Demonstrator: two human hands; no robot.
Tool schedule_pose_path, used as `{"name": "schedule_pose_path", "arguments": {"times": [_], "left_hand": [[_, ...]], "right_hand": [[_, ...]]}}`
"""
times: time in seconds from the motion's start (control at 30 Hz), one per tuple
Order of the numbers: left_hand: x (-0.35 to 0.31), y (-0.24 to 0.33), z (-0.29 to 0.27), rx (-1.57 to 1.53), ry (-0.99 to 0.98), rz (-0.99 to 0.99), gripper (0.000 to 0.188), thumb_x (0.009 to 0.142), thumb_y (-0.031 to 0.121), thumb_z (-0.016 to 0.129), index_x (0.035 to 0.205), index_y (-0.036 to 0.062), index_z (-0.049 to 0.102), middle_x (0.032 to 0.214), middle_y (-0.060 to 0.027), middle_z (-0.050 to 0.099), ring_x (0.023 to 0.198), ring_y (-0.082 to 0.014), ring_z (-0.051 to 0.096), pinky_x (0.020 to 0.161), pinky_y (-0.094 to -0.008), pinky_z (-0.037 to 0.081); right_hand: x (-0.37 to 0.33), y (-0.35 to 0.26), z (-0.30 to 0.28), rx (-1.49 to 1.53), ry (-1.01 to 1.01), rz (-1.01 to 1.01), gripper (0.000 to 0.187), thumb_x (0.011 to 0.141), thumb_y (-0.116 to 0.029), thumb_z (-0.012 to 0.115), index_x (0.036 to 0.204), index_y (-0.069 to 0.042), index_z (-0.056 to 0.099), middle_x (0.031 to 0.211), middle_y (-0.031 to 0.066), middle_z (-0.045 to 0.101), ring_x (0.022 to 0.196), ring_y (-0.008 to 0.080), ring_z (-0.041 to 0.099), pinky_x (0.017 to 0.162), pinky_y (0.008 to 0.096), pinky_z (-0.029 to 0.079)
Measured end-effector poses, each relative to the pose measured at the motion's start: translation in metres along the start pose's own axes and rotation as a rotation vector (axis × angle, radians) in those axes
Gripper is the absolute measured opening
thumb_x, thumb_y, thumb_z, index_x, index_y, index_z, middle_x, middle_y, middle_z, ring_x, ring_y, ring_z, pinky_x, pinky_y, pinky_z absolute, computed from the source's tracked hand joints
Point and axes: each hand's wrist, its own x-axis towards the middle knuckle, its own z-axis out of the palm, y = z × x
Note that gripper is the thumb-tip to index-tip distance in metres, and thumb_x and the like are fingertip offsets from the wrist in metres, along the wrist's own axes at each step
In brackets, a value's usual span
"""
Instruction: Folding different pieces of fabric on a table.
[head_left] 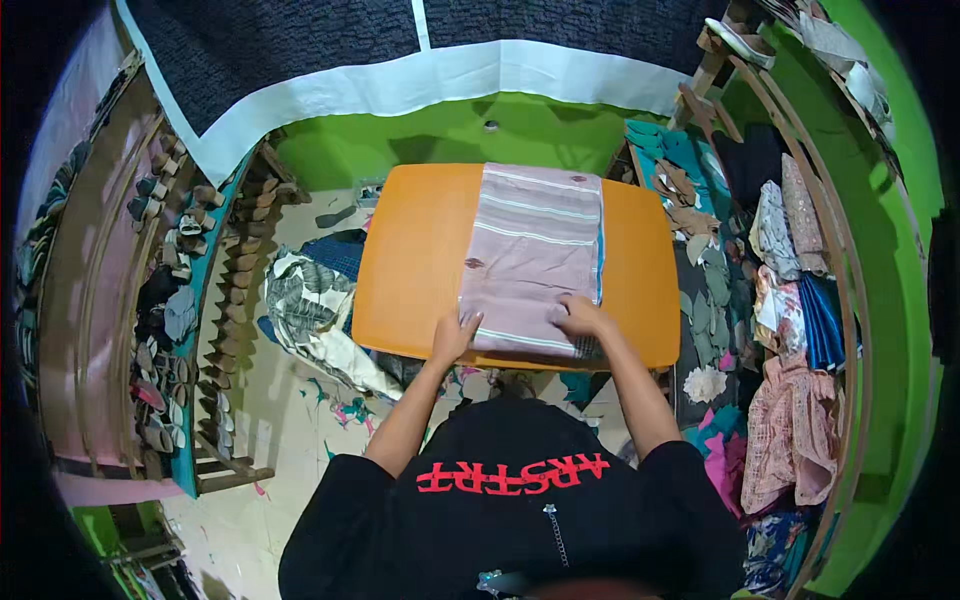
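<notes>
A folded mauve striped cloth (530, 270), with pale bands and small dark red motifs, lies lengthwise on an orange table (415, 260). Its near end reaches the table's front edge, and a strip of blue shows along its right side. My left hand (456, 336) is at the cloth's near left edge, thumb and fingers apart. Lying on the cloth near its right edge is my right hand (584, 316), with thumb and forefinger spread. Neither hand visibly lifts the fabric.
Wooden racks of shoe parts (185, 230) stand at the left. Heaped clothes (320, 310) lie on the floor beside the table. Right of it are piled fabric scraps (705, 290) and a wooden rack with a pink garment (790, 440). A dark curtain (300, 50) hangs behind.
</notes>
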Motion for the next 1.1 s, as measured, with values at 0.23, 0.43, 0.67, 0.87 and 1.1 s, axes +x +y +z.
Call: {"name": "schedule_pose_path", "arguments": {"times": [0.23,0.43,0.67,0.87,1.1], "left_hand": [[0.03,0.006,-0.005,0.1,-0.119,-0.097,0.062,0.065,0.039,0.065,0.101,-0.0087,0.05,0.095,-0.0256,0.056,0.092,-0.0329,0.054,0.08,-0.0356,0.042],[0.02,0.011,-0.015,-0.139,-0.229,-0.059,0.061,0.06,0.036,0.071,0.1,-0.0054,0.052,0.093,-0.0196,0.058,0.086,-0.027,0.057,0.076,-0.032,0.044],[0.016,0.003,-0.006,0.055,0.042,-0.163,0.056,0.059,0.028,0.071,0.1,-0.0024,0.048,0.085,-0.0176,0.059,0.078,-0.0311,0.057,0.07,-0.0352,0.045],[-0.011,0.065,0.013,0.663,0.38,0.199,0.044,0.065,0.019,0.064,0.104,0.0049,0.048,0.11,-0.0204,0.046,0.102,-0.0279,0.046,0.081,-0.0418,0.036],[-0.009,0.047,0.039,0.736,-0.141,0.572,0.062,0.069,0.05,0.051,0.124,0.0232,0.037,0.134,-0.0086,0.026,0.124,-0.028,0.02,0.093,-0.0592,0.01]], "right_hand": [[0.005,-0.017,0.017,-0.206,0.475,0.254,0.03,0.066,-0.035,0.061,0.084,-0.01,0.062,0.086,0.0113,0.06,0.083,0.0287,0.056,0.079,0.0475,0.033],[0.007,-0.023,0.024,-0.335,0.752,0.152,0.022,0.064,-0.03,0.065,0.075,-0.011,0.061,0.074,0.0052,0.059,0.084,0.0255,0.052,0.089,0.061,0.016],[0.021,-0.035,0.026,-0.469,0.855,0.286,0.024,0.061,-0.026,0.066,0.08,-0.013,0.058,0.088,0.0037,0.054,0.093,0.0249,0.046,0.092,0.0623,0.01],[-0.01,-0.057,0.035,-0.303,0.832,0.002,0.044,0.066,-0.036,0.061,0.1,-0.009,0.053,0.109,0.0103,0.045,0.107,0.0287,0.035,0.093,0.0586,0.014],[-0.012,-0.027,0.069,-0.304,0.52,-0.041,0.073,0.062,-0.043,0.062,0.12,-0.008,0.037,0.126,0.013,0.032,0.119,0.0304,0.026,0.095,0.0532,0.017]]}}
